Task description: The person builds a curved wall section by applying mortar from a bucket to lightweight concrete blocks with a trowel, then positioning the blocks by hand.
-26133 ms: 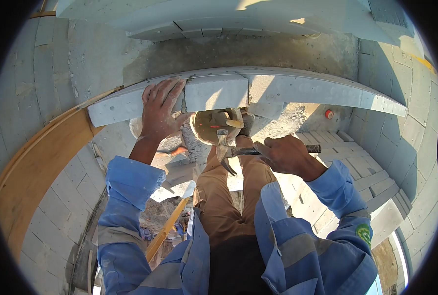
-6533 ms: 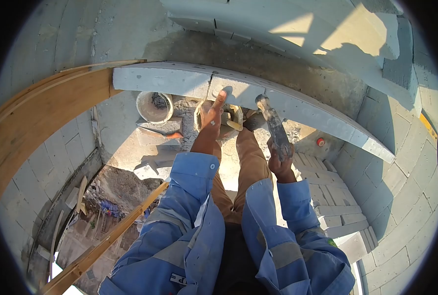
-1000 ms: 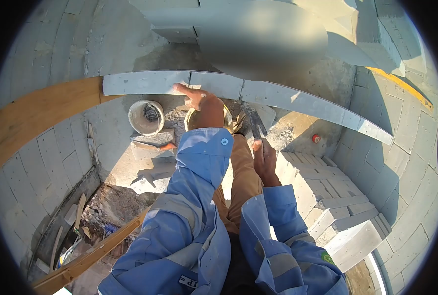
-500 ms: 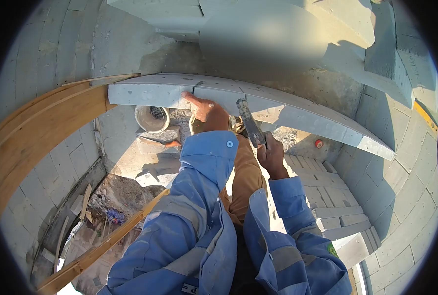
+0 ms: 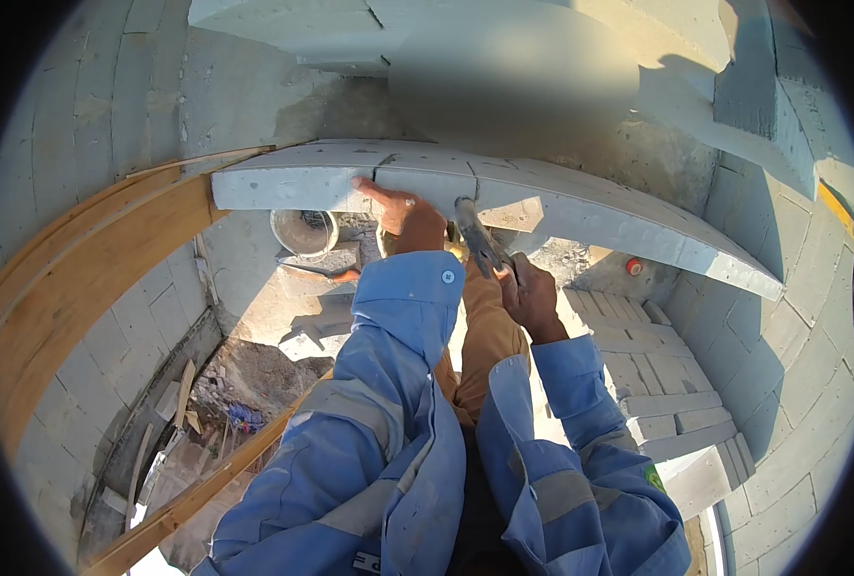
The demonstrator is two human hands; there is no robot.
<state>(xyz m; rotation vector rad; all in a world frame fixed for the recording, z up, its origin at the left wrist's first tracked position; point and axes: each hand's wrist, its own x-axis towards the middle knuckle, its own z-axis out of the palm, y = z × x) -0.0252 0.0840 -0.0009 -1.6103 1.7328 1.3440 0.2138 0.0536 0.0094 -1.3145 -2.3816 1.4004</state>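
Note:
My left hand point(image 5: 413, 219) lies against the front face of a row of pale grey blocks point(image 5: 297, 184). One finger stretches left toward a joint between two blocks, while its other fingers are partly hidden. A hammer point(image 5: 478, 238) is gripped in my right hand point(image 5: 534, 300). Its worn grey head points up and left, with the far end close by the block edge, right of another joint. My fingers wrap round the handle, which is mostly hidden.
Long wooden boards point(image 5: 101, 278) curve along the left. Below the block row are a bucket point(image 5: 304, 233), an orange-handled trowel point(image 5: 336, 276) and a red roll-like item point(image 5: 633, 267). Stacked blocks point(image 5: 657, 374) stand at right. A wooden beam point(image 5: 206, 485) crosses the lower left above rubble.
The hammer has shifted slightly down and left in my right hand, its head tilting a little. My left hand stays on the blocks. The view has shifted slightly.

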